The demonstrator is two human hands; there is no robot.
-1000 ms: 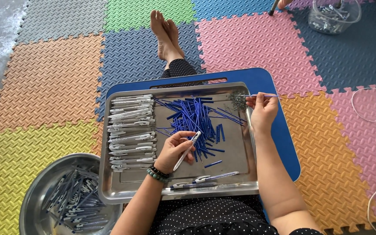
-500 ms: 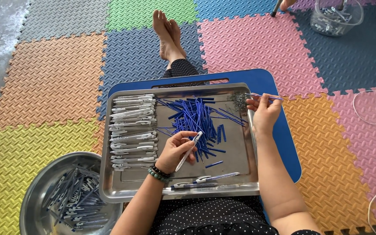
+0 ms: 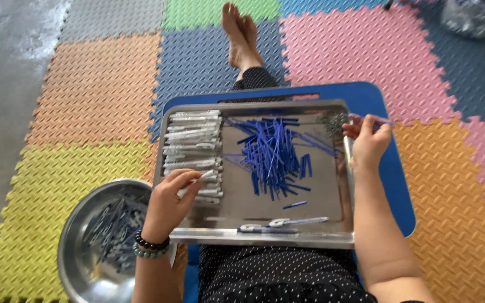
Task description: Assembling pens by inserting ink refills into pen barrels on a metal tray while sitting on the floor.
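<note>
Your left hand (image 3: 170, 197) is closed around a slim white pen barrel (image 3: 196, 182), pinched between thumb and fingers, and it sits over the near end of the stack of white pen barrels (image 3: 192, 147) that fills the left side of the steel tray (image 3: 265, 238). Your right hand (image 3: 367, 141) is at the tray's far right corner, fingers pinched on a thin blue refill (image 3: 373, 118) that sticks out past the fingertips, just beside a small grey clump (image 3: 332, 122) whose make-up cannot be told. A loose heap of blue refills (image 3: 273, 154) lies in the tray's middle, and one or two assembled pens (image 3: 276, 225) rest along the near rim. The tray sits on a blue lap board (image 3: 391, 168) across your legs. A round steel bowl (image 3: 79, 241) holding more pen parts stands on the coloured foam mats (image 3: 85, 95) to your left, close by your left wrist
</note>
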